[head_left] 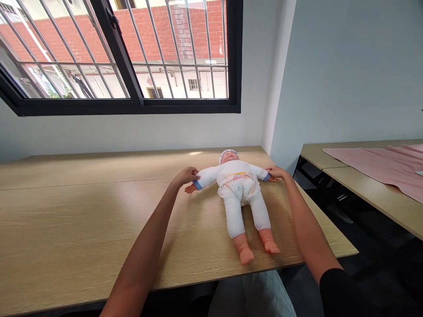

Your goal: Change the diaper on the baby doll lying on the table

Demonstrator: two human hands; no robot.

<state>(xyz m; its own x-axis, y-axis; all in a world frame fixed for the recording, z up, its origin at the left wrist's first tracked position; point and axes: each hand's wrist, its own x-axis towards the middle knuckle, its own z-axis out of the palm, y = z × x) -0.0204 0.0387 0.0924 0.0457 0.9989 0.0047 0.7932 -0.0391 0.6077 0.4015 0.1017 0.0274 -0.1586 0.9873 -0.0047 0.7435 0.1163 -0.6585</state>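
A baby doll (234, 169) lies on its back on the wooden table, head toward the wall and feet toward me. It has a white cap, a white body with blue cuffs, and a diaper (243, 185) around its hips. Its arms are spread out to both sides. With bent fingers, my left hand (187, 175) grips the sleeve by the cuff of the doll's arm on the left. On the other side, my right hand (276, 172) pinches the opposite arm at its blue cuff and wrist.
The wooden table (82, 229) runs along the wall beneath a barred window (178, 105). At the right, past a gap, stands a second table (370, 189) with a pink cloth (380, 165) on it. The near table's front edge lies just beyond my lap.
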